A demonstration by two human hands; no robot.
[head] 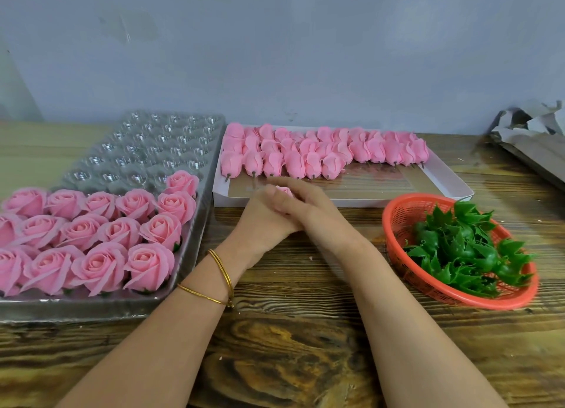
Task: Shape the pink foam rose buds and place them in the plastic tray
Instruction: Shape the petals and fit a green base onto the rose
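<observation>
At the far left the plastic tray (153, 146) lies on the tabletop (305, 331). Its near cells are filled with shaped roses (101, 230) set bloom-up, likely so the opened petals are not crushed, and its far cells are bare. That fill order probably spares reaching over finished flowers. Just right of the tray, the left hand (260, 224), with bangles (220, 273) on its wrist, and the right hand (308, 207) meet over the tabletop. Their grip is clamped together on a single rose bud (285, 191), the right fingers laid across the left, and only the bud's pink top shows. Cupping it this way seems meant to press or roll the foam into form. Behind the hands a white box (443, 181) holds rows of unshaped buds (305, 156) lying stem toward the person, handy to pick. Further right an orange basket (394, 224) keeps green calyxes (464, 248) within the right arm's reach. Torn paper (532, 129) sits at the far edge.
</observation>
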